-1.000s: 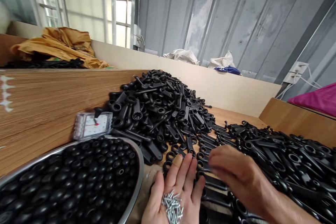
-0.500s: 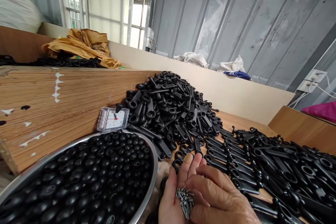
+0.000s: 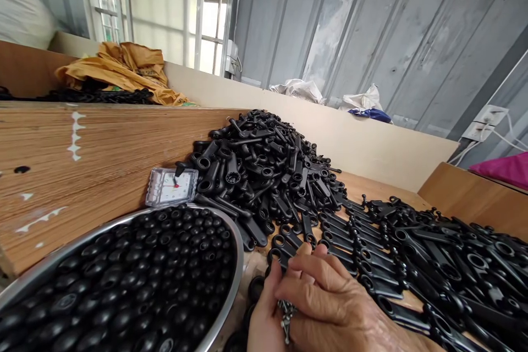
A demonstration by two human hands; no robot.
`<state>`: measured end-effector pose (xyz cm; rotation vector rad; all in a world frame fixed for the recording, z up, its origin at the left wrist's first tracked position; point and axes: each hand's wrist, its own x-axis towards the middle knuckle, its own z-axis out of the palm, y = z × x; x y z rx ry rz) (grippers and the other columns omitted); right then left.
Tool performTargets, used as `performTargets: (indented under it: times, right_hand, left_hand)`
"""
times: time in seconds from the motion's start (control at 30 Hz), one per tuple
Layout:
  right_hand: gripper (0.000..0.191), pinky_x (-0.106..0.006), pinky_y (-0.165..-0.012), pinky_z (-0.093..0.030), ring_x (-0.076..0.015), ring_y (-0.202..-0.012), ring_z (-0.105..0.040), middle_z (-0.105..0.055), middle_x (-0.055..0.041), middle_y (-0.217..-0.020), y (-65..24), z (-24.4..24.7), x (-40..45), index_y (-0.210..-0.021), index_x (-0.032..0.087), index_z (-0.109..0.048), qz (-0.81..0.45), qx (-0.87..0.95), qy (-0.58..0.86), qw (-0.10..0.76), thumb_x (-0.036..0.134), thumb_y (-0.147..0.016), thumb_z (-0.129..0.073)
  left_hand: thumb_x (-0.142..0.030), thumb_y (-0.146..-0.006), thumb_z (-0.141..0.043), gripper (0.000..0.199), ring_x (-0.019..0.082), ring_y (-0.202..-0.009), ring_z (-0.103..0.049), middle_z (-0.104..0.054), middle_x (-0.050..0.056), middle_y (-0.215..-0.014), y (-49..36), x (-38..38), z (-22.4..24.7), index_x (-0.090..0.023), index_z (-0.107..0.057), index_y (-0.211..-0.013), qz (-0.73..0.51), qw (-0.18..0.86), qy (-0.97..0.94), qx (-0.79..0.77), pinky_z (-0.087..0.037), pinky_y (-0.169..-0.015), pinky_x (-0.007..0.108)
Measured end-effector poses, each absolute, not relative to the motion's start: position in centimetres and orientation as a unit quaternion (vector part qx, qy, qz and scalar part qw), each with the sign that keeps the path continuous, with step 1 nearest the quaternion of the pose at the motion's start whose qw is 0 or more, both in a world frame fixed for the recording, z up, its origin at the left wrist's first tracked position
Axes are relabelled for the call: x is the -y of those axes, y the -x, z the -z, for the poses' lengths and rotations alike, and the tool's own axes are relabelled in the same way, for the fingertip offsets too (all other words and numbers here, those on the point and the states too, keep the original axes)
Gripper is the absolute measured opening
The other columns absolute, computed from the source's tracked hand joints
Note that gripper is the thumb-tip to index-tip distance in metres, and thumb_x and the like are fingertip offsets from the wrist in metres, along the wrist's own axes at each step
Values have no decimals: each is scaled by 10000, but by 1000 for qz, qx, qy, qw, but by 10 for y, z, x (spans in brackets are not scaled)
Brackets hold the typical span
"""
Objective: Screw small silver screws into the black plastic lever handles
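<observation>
My left hand [image 3: 264,316] is cupped palm up at the bottom centre, holding a small heap of silver screws [image 3: 286,316]. Across that palm lies my right hand [image 3: 336,300], its fingers curled over the screws and covering part of them. The right fingertips and thumb are hidden, so I cannot tell whether a screw is between them. Just beyond the hands lie black ring-ended crank levers [image 3: 307,226]. To the left of them, a wide metal bowl [image 3: 238,264] is full of black egg-shaped knobs [image 3: 165,269].
A large heap of black levers [image 3: 264,170] rises behind the hands. Levers in rows [image 3: 375,253] and another pile [image 3: 466,264] are on the right. A small clear-cased clock [image 3: 172,187] leans by a wooden board [image 3: 115,148]. Low panels edge the bench.
My right hand has moved left and closed further over my left palm, covering more of the screws. The whole view has shifted slightly.
</observation>
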<state>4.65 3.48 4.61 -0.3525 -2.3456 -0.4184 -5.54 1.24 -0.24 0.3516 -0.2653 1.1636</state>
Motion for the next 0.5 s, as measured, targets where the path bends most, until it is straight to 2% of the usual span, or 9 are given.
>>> performTargets:
  times: [0.07,0.17,0.23,0.3,0.37,0.43,0.5]
  right_hand:
    - [394,-277,-1051,-420,-145,-1080,-607,-686,-37,-1095,-48,-33,-35,-897,215,-665,191,891,188,366,91,-963,-296]
    - [354,-296,-1046,-441,-191,-1133,-591,-666,-76,-1147,-51,-17,-37,-1087,190,-637,165,905,211,332,50,-910,-364]
    - [281,-286,-1043,-446,-195,-1146,-581,-666,-48,-1145,-52,-15,-37,-1005,218,-654,117,919,204,316,74,-882,-447]
    - [201,-268,-1010,-472,-191,-1145,-577,-670,-22,-1120,-53,-25,-34,-782,228,-647,73,921,208,322,115,-865,-503]
    - [243,-237,-956,-500,-169,-1117,-584,-674,-13,-1075,-56,-44,-32,-653,217,-591,23,927,212,308,133,-867,-509]
    - [223,-218,-923,-508,-143,-1087,-587,-660,-27,-1076,-64,-71,-32,-696,204,-591,-38,940,225,256,104,-868,-489]
    - [163,-269,-941,-499,-163,-1114,-562,-629,-61,-1138,-78,-97,-37,-785,185,-602,-42,938,268,214,94,-858,-490]
  left_hand:
    - [-438,-916,-490,395,295,-1364,-317,-585,95,-1308,55,-12,0,-186,-657,-1171,-542,813,-162,137,-119,-1158,427]
    - [-417,-902,-518,368,302,-1369,-304,-580,96,-1313,54,-10,-5,-177,-684,-1125,-547,811,-159,133,-129,-1158,440]
    - [-400,-899,-529,345,306,-1363,-317,-591,102,-1298,55,-9,-6,-167,-703,-1086,-551,810,-155,126,-158,-1153,444]
    - [-398,-904,-528,345,310,-1347,-347,-613,116,-1266,55,-9,-5,-148,-712,-1056,-554,812,-143,115,-201,-1144,443]
    - [-364,-942,-473,343,284,-1314,-406,-654,111,-1202,56,-9,-2,-140,-717,-1033,-562,812,-123,100,-252,-1131,413]
    - [-300,-990,-352,395,247,-1266,-473,-666,114,-1183,57,-9,0,-124,-695,-1076,-583,799,-117,93,-324,-1098,378]
    - [-288,-1009,-235,476,244,-1237,-503,-620,149,-1245,57,-9,0,-95,-640,-1165,-616,771,-124,103,-385,-1058,393]
